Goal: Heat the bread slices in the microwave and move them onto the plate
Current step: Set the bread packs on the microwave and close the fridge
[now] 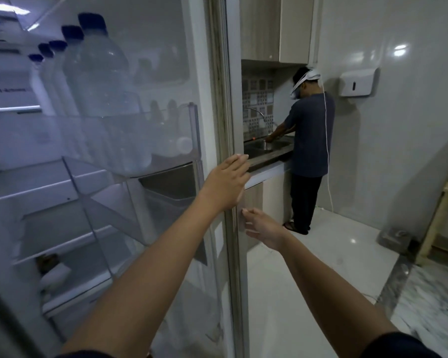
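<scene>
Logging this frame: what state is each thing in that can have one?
fridge door: open, inner shelves facing the camera.
water bottles: upright in the door shelf, blue caps on.
left hand: fingers straight, flat on the door's edge.
right hand: fingers relaxed, holding nothing, beside the door's edge.
upper cabinet: doors shut.
person: standing at the sink, hands over it.

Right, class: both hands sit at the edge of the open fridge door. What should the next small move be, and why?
Probably hold the fridge door open with the left hand and check the inner shelves for bread: it and the right hand are empty, and the door rack in view holds water bottles.
</scene>
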Demonstrator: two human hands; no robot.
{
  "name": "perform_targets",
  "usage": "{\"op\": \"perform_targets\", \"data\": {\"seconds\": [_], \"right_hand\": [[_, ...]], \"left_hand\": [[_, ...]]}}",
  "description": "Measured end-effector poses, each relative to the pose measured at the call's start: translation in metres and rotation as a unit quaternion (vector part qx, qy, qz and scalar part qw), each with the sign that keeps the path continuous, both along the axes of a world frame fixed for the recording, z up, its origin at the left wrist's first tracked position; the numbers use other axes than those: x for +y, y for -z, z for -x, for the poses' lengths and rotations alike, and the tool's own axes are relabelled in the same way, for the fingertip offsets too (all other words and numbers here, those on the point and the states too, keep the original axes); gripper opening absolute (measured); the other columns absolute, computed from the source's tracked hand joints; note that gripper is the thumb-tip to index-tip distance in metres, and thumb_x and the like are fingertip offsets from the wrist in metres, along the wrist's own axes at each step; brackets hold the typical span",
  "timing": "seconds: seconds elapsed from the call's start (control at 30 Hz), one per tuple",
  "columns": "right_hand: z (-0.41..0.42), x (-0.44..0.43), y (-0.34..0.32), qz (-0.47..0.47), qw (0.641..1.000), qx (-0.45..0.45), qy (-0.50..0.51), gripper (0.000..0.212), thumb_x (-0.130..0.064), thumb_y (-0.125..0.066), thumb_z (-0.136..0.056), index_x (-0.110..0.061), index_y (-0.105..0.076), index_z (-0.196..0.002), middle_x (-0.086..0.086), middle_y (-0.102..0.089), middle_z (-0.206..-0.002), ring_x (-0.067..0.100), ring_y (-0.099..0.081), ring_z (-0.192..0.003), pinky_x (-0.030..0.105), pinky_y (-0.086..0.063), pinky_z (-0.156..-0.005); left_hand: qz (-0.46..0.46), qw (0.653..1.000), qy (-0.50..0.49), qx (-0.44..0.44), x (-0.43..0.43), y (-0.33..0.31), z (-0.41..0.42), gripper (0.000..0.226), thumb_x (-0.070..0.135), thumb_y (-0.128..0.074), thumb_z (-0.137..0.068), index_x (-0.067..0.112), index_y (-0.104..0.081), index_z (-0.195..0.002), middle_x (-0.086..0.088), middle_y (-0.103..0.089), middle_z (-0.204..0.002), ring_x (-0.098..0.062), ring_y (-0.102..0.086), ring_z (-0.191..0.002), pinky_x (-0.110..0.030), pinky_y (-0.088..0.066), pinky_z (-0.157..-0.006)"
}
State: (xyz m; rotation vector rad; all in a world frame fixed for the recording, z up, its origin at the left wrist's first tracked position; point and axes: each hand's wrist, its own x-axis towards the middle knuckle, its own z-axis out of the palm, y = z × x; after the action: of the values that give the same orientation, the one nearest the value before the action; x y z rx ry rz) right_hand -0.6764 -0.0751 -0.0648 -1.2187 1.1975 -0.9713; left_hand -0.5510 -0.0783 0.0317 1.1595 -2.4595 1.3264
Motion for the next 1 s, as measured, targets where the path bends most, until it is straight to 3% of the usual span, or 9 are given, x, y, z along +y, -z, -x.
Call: {"op": "perform_targets", "data": {"seconds": [0.07, 0.23, 0.33, 0.53, 0.6, 0.73, 0.8, 0.9, 1.0], "right_hand": [[-0.015, 0.017, -0.001, -0.004, 1.000, 0.004, 0.015, 0.032, -0.035, -0.042, -0.098, -0.013, -0.049, -0.120, 0.005, -0.055, -0.111, 0.020, -0.052, -0.106, 0.035, -0.040, -0.099], [-0.055, 0.057, -0.003, 0.008, 0.999, 0.037, 0.032, 0.039, -0.032, -0.042, -0.099, -0.004, -0.045, -0.125, 0.021, -0.056, -0.119, 0.029, -0.055, -0.108, 0.040, -0.041, -0.101], [-0.082, 0.081, -0.003, 0.034, 0.998, 0.052, 0.032, 0.032, -0.031, -0.044, -0.098, -0.003, -0.047, -0.113, 0.012, -0.054, -0.097, 0.024, -0.052, -0.092, 0.039, -0.044, -0.093], [-0.139, 0.122, 0.007, 0.087, 0.995, 0.029, 0.039, 0.019, -0.031, -0.049, -0.095, -0.019, -0.048, -0.081, -0.002, -0.050, -0.077, 0.012, -0.047, -0.072, 0.026, -0.042, -0.072], [-0.161, 0.134, 0.009, 0.100, 0.993, 0.026, 0.047, 0.018, -0.029, -0.049, -0.096, -0.015, -0.049, -0.085, -0.002, -0.049, -0.075, 0.010, -0.045, -0.067, 0.021, -0.038, -0.063], [-0.203, 0.153, 0.012, 0.109, 0.993, 0.022, 0.048, 0.012, -0.021, -0.047, -0.097, -0.012, -0.048, -0.088, -0.002, -0.047, -0.074, 0.008, -0.044, -0.065, 0.018, -0.035, -0.059], [-0.222, 0.160, 0.011, 0.105, 0.994, 0.031, 0.030, 0.012, -0.016, -0.046, -0.097, -0.013, -0.048, -0.085, -0.001, -0.048, -0.075, 0.010, -0.048, -0.069, 0.019, -0.041, -0.064], [-0.242, 0.163, 0.006, 0.108, 0.993, 0.036, -0.013, 0.014, -0.014, -0.047, -0.096, -0.013, -0.054, -0.085, 0.003, -0.056, -0.084, 0.024, -0.058, -0.086, 0.031, -0.049, -0.081], [-0.253, 0.165, -0.007, 0.179, 0.983, 0.043, -0.024, 0.012, -0.010, -0.047, -0.096, -0.007, -0.058, -0.101, 0.000, -0.056, -0.087, 0.012, -0.054, -0.082, 0.015, -0.044, -0.069]], "left_hand": [[0.016, 1.000, 0.005, -0.001, 0.016, 0.003, -0.014, 0.044, 0.029, -0.042, -0.093, 0.009, -0.048, -0.132, -0.012, -0.038, -0.147, -0.026, -0.023, -0.143, -0.038, -0.005, -0.118], [0.048, 0.998, 0.042, 0.014, 0.054, 0.007, -0.053, 0.040, 0.033, -0.068, -0.072, 0.015, -0.068, -0.107, -0.006, -0.062, -0.126, -0.022, -0.050, -0.128, -0.038, -0.033, -0.110], [0.068, 0.995, 0.062, 0.031, 0.075, 0.011, -0.082, 0.043, 0.031, -0.070, -0.070, 0.014, -0.068, -0.109, -0.007, -0.061, -0.128, -0.022, -0.050, -0.127, -0.036, -0.027, -0.114], [0.088, 0.994, 0.024, 0.051, 0.114, 0.017, -0.140, 0.054, 0.031, -0.069, -0.072, 0.012, -0.061, -0.122, -0.008, -0.056, -0.134, -0.022, -0.047, -0.131, -0.035, -0.015, -0.115], [0.083, 0.995, 0.013, 0.054, 0.126, 0.018, -0.159, 0.055, 0.029, -0.071, -0.070, 0.011, -0.061, -0.121, -0.010, -0.056, -0.134, -0.023, -0.046, -0.131, -0.035, -0.014, -0.113], [0.087, 0.995, -0.010, 0.052, 0.152, 0.018, -0.198, 0.047, 0.028, -0.072, -0.067, 0.013, -0.067, -0.112, -0.009, -0.060, -0.130, -0.024, -0.049, -0.129, -0.036, -0.019, -0.111], [0.085, 0.995, -0.017, 0.055, 0.162, 0.019, -0.218, 0.046, 0.027, -0.072, -0.067, 0.014, -0.067, -0.111, -0.009, -0.060, -0.129, -0.024, -0.049, -0.129, -0.037, -0.025, -0.113], [0.078, 0.994, -0.046, 0.062, 0.175, 0.019, -0.248, 0.045, 0.025, -0.073, -0.066, 0.014, -0.068, -0.110, -0.009, -0.060, -0.128, -0.024, -0.050, -0.128, -0.041, -0.037, -0.107], [0.086, 0.989, -0.072, 0.096, 0.186, 0.024, -0.274, 0.040, 0.024, -0.068, -0.073, 0.012, -0.067, -0.111, -0.010, -0.060, -0.128, -0.024, -0.051, -0.127, -0.040, -0.037, -0.106]]}}
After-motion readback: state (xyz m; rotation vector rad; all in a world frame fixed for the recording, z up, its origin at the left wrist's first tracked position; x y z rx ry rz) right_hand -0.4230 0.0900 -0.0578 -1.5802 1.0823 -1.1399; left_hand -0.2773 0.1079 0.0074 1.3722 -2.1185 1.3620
